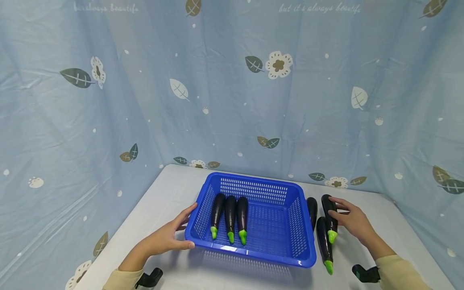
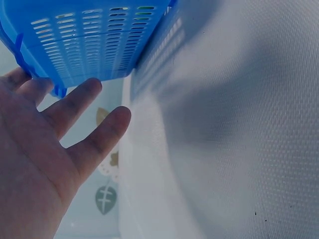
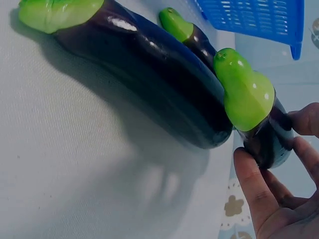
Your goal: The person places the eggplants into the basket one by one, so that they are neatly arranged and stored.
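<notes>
Three eggplants in basket, three others to its right

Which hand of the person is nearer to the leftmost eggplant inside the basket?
Left. The left hand touches the left rim of the basket, beside that eggplant; the right hand is beyond the opposite side, gripping another eggplant.

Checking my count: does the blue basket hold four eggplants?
No, the head view shows just three eggplants lying inside the basket.
</notes>
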Tool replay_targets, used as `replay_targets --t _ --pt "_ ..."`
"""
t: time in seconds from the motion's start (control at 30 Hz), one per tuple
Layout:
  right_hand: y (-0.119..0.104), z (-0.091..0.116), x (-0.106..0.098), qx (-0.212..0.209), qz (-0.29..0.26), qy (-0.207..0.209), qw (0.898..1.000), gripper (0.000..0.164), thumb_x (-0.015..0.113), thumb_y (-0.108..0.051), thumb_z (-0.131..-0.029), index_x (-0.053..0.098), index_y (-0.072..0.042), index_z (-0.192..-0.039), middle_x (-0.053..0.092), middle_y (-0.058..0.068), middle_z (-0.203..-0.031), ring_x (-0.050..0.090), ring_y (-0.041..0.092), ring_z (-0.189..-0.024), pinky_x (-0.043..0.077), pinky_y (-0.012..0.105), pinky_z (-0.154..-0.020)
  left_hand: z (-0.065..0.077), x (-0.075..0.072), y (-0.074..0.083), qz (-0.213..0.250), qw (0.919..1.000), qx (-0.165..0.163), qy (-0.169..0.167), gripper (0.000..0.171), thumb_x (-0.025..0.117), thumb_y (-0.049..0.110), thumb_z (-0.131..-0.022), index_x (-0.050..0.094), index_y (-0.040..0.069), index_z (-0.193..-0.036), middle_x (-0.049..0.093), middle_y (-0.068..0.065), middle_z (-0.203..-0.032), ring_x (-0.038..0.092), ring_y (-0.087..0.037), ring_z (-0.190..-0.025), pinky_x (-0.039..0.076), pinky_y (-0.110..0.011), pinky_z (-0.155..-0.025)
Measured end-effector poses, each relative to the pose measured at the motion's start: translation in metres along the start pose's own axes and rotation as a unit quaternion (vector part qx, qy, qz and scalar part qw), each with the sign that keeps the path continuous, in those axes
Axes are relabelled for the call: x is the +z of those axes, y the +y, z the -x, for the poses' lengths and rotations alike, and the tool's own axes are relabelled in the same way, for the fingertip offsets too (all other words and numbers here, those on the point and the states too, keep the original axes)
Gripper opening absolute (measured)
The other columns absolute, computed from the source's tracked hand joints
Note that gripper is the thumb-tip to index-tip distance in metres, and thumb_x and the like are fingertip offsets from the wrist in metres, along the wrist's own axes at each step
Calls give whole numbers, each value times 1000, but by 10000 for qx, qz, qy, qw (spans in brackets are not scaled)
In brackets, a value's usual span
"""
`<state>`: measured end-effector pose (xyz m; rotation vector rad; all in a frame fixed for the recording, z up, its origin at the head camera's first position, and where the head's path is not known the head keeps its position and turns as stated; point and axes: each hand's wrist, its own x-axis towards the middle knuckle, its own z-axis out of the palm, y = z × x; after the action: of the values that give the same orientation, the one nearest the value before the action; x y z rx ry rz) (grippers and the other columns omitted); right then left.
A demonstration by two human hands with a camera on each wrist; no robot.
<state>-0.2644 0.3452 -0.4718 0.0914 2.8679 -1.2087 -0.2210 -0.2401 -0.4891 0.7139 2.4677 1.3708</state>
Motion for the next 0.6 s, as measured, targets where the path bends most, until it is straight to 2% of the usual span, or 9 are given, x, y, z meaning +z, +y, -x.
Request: replay_targets --t 0.47,0.6 --pt "-18 2 4 -216 46 75 9997 64 62 -30 -102 39 -4 -155 38 41 -147 50 56 -126 60 48 -86 0 -1 0 -31 10000 23 -1 106 80 29 -87 8 23 -165 17 -23 -166 36 -51 -142 38 -67 -109" --pt "-22 3 3 -373 -14 85 9993 63 62 -28 -102 40 -3 -155 40 41 -146 52 56 -125 61 44 -85 1 -1 1 -16 10000 88 3 106 81 27 -87 8 21 -165 18 -23 -166 36 -50 -142 38 -67 -109"
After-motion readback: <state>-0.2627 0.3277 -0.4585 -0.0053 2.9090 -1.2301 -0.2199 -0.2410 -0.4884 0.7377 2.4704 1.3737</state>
